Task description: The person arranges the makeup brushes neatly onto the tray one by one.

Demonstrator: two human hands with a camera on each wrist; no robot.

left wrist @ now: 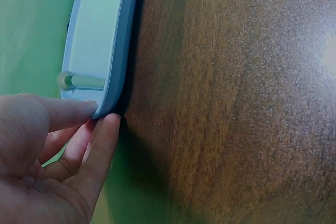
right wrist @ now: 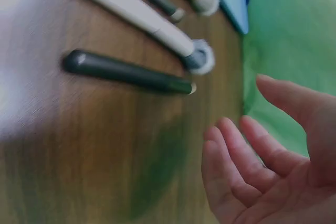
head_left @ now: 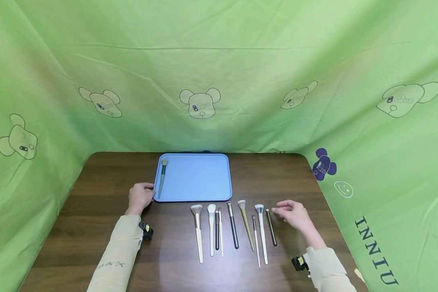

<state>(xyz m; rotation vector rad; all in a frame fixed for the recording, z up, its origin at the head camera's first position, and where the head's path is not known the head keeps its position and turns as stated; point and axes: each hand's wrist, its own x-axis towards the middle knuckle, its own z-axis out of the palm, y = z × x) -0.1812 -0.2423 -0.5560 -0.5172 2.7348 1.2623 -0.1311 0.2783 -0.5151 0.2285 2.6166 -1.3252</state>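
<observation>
My left hand (head_left: 140, 198) pinches the near left corner of a blue tray (head_left: 193, 200); in the left wrist view the thumb (left wrist: 79, 109) lies on the rim, a fingertip against its outer side. One green-handled makeup brush (head_left: 162, 178) lies along the tray's left side, bristles away from me. My right hand (head_left: 293, 215) hovers with loosely spread fingers just right of a short black makeup brush (head_left: 271, 229), holding nothing. In the right wrist view that black brush (right wrist: 128, 74) lies apart from the fingers, beside a white-handled brush (right wrist: 157, 27).
Several more makeup brushes lie in a row in front of the tray, among them a wide white-handled one (head_left: 198, 235), a black-handled one (head_left: 233, 227) and a gold-handled one (head_left: 246, 225). Green printed cloth (head_left: 200, 61) hangs behind and beside the brown wooden table (head_left: 175, 251).
</observation>
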